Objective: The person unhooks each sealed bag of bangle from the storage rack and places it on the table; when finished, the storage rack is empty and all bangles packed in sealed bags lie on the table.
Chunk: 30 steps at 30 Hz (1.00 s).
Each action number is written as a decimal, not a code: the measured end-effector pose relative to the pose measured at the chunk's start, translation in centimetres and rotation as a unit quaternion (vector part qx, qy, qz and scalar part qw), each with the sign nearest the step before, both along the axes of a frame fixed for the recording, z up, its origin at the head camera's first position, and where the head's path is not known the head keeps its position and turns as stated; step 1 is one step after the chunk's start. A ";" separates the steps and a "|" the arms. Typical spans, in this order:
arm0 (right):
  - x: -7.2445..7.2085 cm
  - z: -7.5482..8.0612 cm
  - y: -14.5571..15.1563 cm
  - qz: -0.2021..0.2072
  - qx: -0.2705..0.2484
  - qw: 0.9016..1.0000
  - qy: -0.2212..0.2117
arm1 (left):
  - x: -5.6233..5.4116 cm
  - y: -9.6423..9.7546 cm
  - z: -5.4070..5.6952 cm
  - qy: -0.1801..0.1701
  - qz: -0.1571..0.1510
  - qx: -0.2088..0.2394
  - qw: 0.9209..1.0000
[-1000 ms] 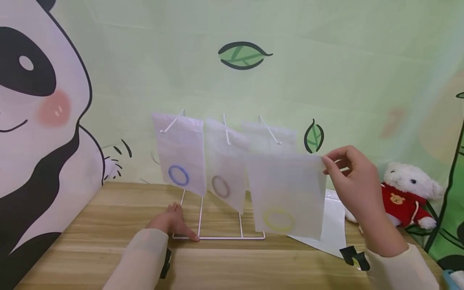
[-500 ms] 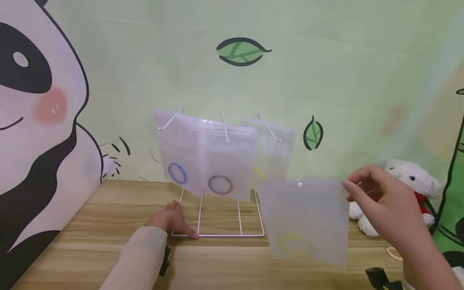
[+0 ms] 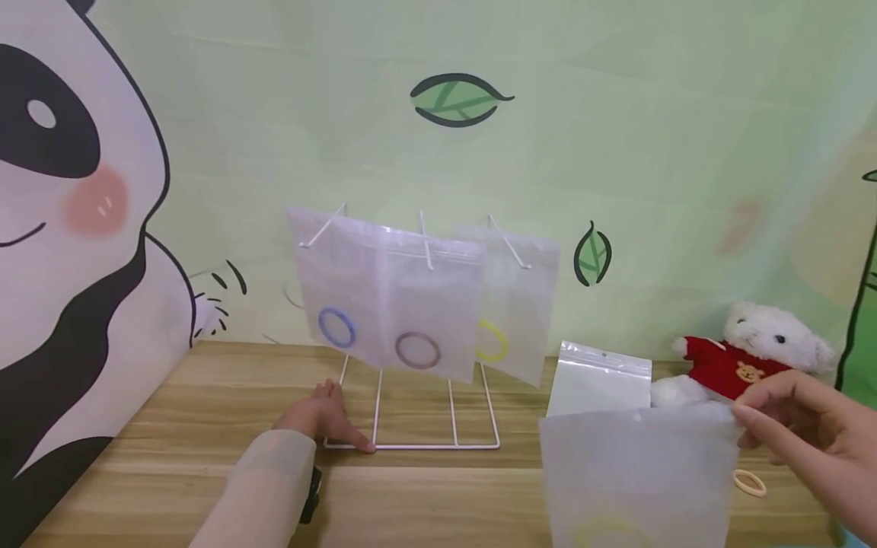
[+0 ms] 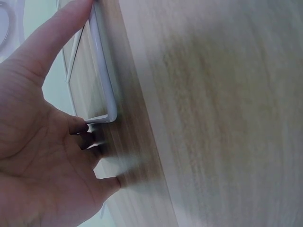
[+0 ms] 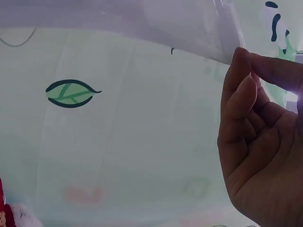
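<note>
My right hand [image 3: 811, 441] pinches the top right corner of a translucent zip bag [image 3: 637, 464], which hangs low at the front right with a pale yellow ring in it. In the right wrist view, thumb and index finger meet on the corner of that bag [image 5: 189, 28]. My left hand [image 3: 325, 417] rests by the front left corner of a white wire rack [image 3: 438, 446], its thumb on the front bar and its other fingers near the side bar. Bags with a blue ring [image 3: 336, 327], a brown ring [image 3: 418, 350] and a yellow ring [image 3: 493, 341] hang from the hooks.
A flat white zip bag [image 3: 603, 380] lies on the wooden table [image 3: 425, 498] right of the rack. Behind my right hand sits a white plush bear [image 3: 760, 335] in a red top. A peach ring [image 3: 750, 483] lies near that hand. A printed backdrop [image 3: 308, 114] stands behind.
My right hand has drawn the pinched bag down and right, away from the rack. The hanging bags show fully and the middle one has swung round to face forward. My left hand has stayed put.
</note>
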State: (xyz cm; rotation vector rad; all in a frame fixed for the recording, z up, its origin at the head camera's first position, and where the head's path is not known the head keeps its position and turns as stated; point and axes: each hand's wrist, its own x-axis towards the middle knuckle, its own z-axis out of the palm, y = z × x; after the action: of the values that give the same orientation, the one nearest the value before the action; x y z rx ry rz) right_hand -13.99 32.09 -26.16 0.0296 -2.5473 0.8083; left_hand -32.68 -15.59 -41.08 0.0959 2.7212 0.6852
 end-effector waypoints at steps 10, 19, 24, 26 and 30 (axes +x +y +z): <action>-0.5 -1.7 3.3 -0.014 0.004 1.000 0.019 | 0.0 0.2 0.1 -0.002 0.002 -0.003 1.000; -2.8 -2.9 4.8 -0.027 0.052 0.993 -0.099 | 0.5 0.3 0.6 -0.007 0.002 -0.003 1.000; -4.2 -3.4 5.4 -0.032 0.081 0.987 -0.136 | 1.0 0.5 1.2 -0.010 0.001 0.002 1.000; -4.8 -3.6 5.7 -0.027 0.093 0.983 -0.154 | 0.8 0.4 1.0 -0.009 -0.003 0.003 1.000; -5.9 -4.4 6.3 -0.015 0.102 0.977 -0.186 | 0.6 0.2 0.8 -0.008 -0.006 0.005 1.000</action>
State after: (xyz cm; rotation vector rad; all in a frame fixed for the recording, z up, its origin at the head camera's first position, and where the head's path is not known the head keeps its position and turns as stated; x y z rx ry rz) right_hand -19.91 38.40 -30.54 -0.1046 -2.9676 0.5792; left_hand -32.05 -15.37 -40.25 0.1093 2.6996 0.6924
